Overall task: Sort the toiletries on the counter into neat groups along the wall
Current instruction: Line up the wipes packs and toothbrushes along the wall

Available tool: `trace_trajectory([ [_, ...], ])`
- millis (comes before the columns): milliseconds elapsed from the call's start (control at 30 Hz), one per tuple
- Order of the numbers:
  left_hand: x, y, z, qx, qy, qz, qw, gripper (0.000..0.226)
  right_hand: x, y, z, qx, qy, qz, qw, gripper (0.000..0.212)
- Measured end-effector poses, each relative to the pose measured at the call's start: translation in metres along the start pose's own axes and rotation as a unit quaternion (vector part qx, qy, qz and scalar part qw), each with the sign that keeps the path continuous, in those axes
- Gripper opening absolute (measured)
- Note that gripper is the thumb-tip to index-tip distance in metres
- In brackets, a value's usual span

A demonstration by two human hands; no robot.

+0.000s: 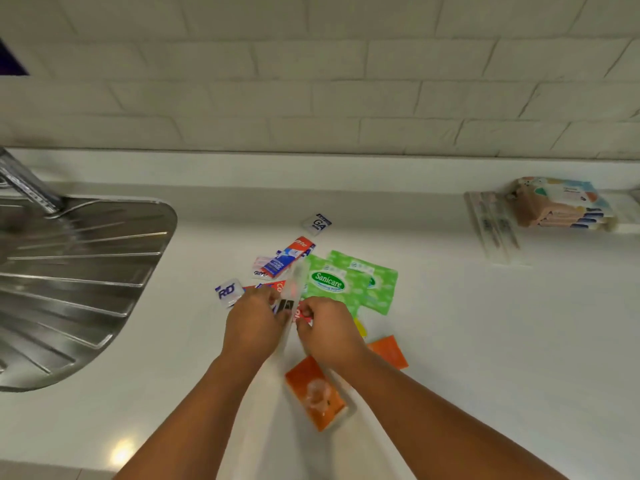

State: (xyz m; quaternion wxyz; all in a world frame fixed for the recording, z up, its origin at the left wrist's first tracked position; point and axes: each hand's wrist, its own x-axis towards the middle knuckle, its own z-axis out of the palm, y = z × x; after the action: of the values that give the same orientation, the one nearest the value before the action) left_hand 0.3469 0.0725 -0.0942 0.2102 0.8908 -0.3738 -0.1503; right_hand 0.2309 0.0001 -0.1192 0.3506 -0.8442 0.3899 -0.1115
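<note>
Pulling things out of the messy pile.
I am in the middle of sorting. My left hand (254,318) and right hand (329,329) are close together, just left of the green wipes pack (332,282). The left grips a long clear toothbrush pack (294,285), see-through and blurry. The right pinches a small red pack (300,315). Both are in the pile by the wipes, away from the wall (311,81). Next, I think the clear one must go far right of the wipes, beside the toothbrush packs (495,226) lined up there.
</note>
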Motion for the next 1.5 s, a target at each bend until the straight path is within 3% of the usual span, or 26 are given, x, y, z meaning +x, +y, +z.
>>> trace_trajectory([
  [400,-0.002,-0.029,0.011,-0.007,-0.063,0.015,0.998,0.035,0.005,-0.024,0.009,-0.028,-0.022,0.069,0.997,0.012],
  [600,0.004,-0.027,0.004,-0.034,-0.096,0.017,0.995,0.011,0.005,-0.025,0.012,0.008,-0.02,0.086,0.996,0.004],
  [733,0.004,-0.019,-0.004,-0.09,-0.082,0.026,0.992,0.008,0.002,-0.022,0.005,0.075,0.004,0.088,0.993,0.02],
  [1033,0.0,0.038,-0.002,-0.246,-0.128,0.043,0.96,0.006,0.001,0.009,-0.045,0.312,0.074,0.105,0.941,0.013],
  [1200,-0.006,0.083,0.017,-0.289,-0.171,0.047,0.941,0.012,-0.01,0.041,-0.088,0.343,0.071,0.111,0.93,0.006],
  [1500,-0.011,0.151,0.071,-0.33,-0.198,0.023,0.923,0.006,-0.019,0.105,-0.156,0.343,0.086,0.128,0.926,0.02],
])
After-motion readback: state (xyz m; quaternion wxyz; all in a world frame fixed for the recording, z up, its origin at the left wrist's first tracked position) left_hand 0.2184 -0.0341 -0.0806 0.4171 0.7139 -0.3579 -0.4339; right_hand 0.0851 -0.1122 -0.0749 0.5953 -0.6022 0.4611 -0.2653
